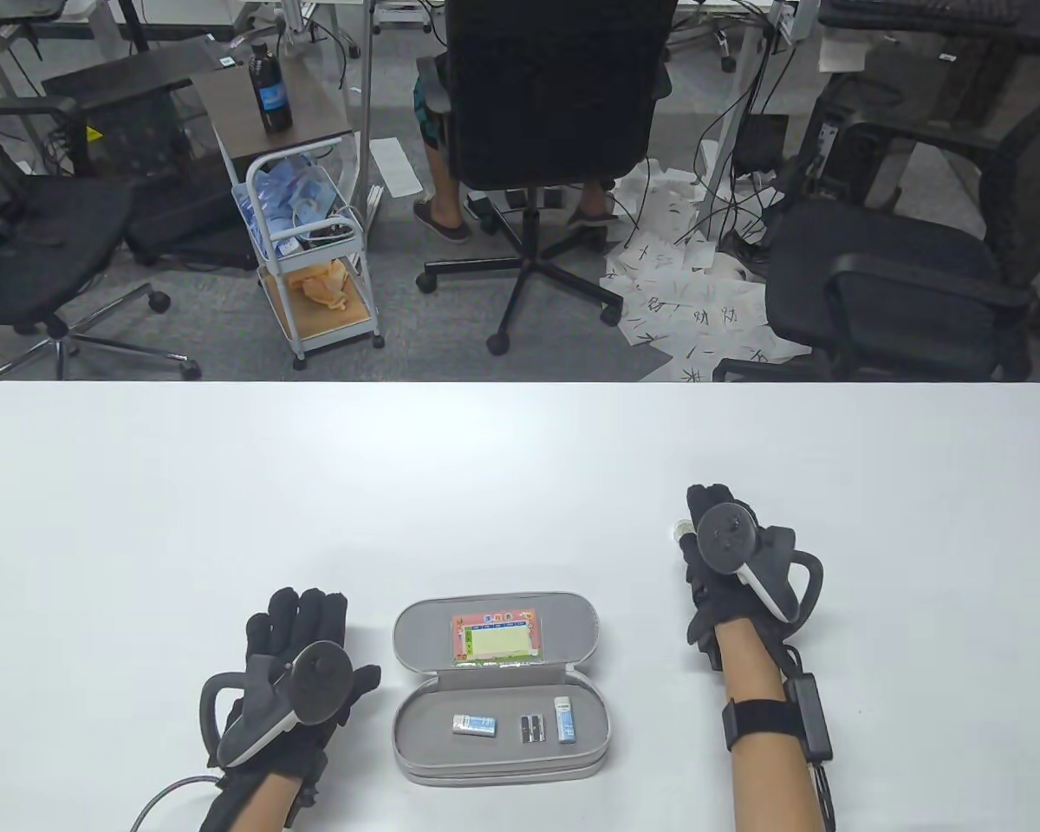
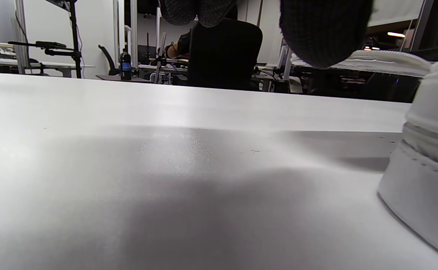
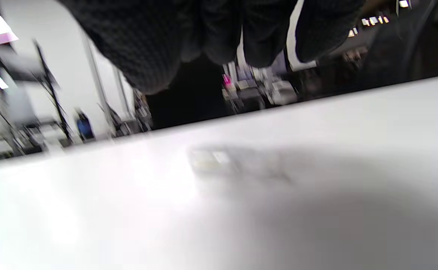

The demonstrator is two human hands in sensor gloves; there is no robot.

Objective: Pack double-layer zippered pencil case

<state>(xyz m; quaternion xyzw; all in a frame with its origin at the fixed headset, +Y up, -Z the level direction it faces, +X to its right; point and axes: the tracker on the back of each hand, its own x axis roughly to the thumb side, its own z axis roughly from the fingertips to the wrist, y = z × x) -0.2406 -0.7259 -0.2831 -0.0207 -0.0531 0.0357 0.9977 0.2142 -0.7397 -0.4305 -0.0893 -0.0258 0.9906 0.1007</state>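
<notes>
The grey zippered pencil case [image 1: 416,693] lies open near the table's front edge. Its lid [image 1: 572,615] lies back and shows a colourful card. In the lower tray lie a white-and-blue eraser [image 1: 474,724], a small black item [image 1: 531,728] and a second white-and-blue eraser [image 1: 566,719]. My left hand [image 1: 299,633] rests flat on the table just left of the case, fingers spread and empty; the case's side shows in the left wrist view [image 2: 429,168]. My right hand [image 1: 704,537] is further back and to the right, beside a small pale object [image 1: 681,529], which shows blurred on the table in the right wrist view [image 3: 215,161].
The white table [image 1: 520,468] ends at a far edge with rounded corners. Beyond it stand office chairs [image 1: 555,130], a small cart [image 1: 312,260] and loose papers on the floor. A cable runs from my left wrist off the front edge.
</notes>
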